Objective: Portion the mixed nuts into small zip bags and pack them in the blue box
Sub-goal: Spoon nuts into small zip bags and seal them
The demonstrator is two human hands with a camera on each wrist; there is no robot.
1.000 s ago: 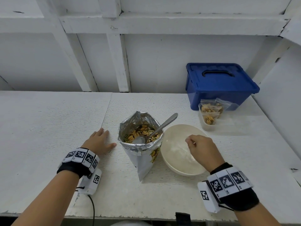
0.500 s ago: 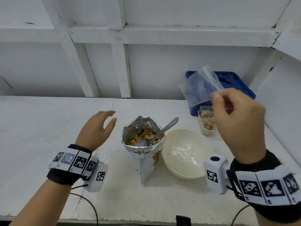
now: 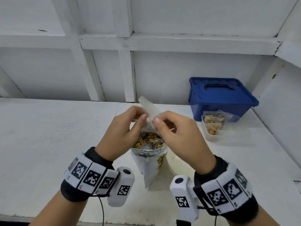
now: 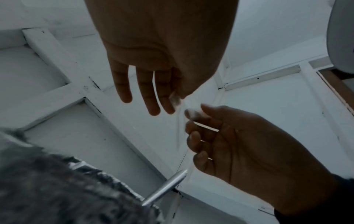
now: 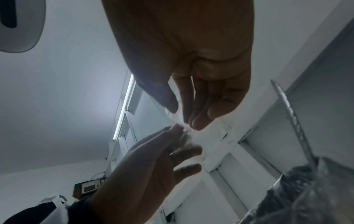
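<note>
Fingers of left hand (image 3: pixel 121 136) and right hand (image 3: pixel 180 136) pinch our empty zip bag (image 3: pixel 149 111) (frame centre) above the nut bag (image 3: pixel 150 154); white table (image 3: pixel 48 136), blue box (image 3: pixel 219 98) right.

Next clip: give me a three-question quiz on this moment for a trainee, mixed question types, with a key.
1. True or false: the lid of the blue box is off.
2. Multiple choice: what do the left hand and right hand pinch between them? A) the spoon B) an empty clear zip bag C) the foil nut bag
3. Fill in: the filled zip bags stand in a clear tub just in front of the ____.

Key
1. False: the lid is on, handle lying flat.
2. B: each hand's grip is on the bag's lower edge, above the foil nut bag.
3. blue box
</note>
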